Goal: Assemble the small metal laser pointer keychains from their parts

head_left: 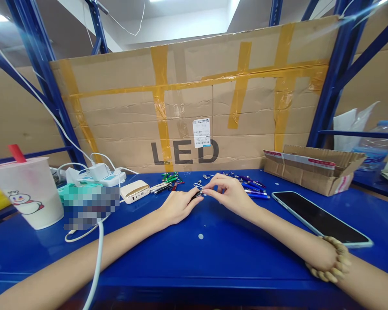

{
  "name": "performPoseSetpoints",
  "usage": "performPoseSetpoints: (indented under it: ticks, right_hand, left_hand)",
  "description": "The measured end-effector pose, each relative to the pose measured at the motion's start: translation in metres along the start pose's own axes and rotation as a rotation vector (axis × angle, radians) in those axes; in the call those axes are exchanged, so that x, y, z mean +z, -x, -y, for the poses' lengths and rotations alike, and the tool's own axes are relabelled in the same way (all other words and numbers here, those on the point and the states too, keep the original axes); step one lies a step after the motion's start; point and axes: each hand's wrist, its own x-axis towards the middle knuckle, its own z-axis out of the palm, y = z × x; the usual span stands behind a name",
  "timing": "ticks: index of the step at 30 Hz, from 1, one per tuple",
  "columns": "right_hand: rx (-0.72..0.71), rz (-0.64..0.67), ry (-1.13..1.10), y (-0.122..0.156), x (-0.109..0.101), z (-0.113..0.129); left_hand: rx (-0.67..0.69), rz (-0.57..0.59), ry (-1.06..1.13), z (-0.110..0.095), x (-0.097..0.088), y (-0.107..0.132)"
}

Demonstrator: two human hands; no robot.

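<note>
My left hand [177, 206] rests on the blue table [194, 254], fingers closed round a small dark pen part [196, 196]. My right hand [228, 193] meets it from the right, thumb and fingers pinched on a small silver piece [203, 192] at that part's tip. Just behind the hands lie several pens [168, 183] in green and red, and more blue and purple pens [254, 189] to the right. A wooden bead bracelet [333, 260] sits on my right wrist.
A dark phone [320, 219] lies flat at the right. Behind it stands an open cardboard box [310, 170]. At the left are a drink cup with a red straw [29, 191], a white power bank [135, 191], a power strip [100, 174] and a white cable [95, 262]. A taped "LED" cardboard sheet [187, 107] walls the back.
</note>
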Motion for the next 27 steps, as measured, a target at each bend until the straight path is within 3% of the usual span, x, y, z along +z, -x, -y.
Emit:
performPoseSetpoints:
  ticks: [6,9,13,19,24,27]
  right_hand:
    - [0.202,0.211,-0.066,0.0012,0.0000,-0.0036]
    - [0.244,0.338,-0.174,0.0031,0.0030,-0.0040]
    - [0.268,0.406,-0.274,0.0038,0.0057,-0.0006]
    - [0.270,0.388,-0.296,0.0032,0.0069,0.0028]
    - [0.235,0.309,-0.083,0.0051,0.0068,0.0013]
    - [0.200,0.194,0.005,0.0042,0.0046,-0.0003]
  left_hand:
    - [0.031,-0.013,-0.044,-0.0006,0.0009,0.0012]
    - [0.060,-0.026,-0.028,0.0006,0.0022,0.0017]
    - [0.093,0.002,-0.010,-0.0002,0.0009,0.0019]
    - [0.059,0.012,0.015,-0.0023,-0.0021,0.0013]
    - [0.014,0.002,0.031,-0.0009,-0.0003,0.0006]
    - [-0.035,0.003,-0.011,-0.0013,0.0005,-0.0002]
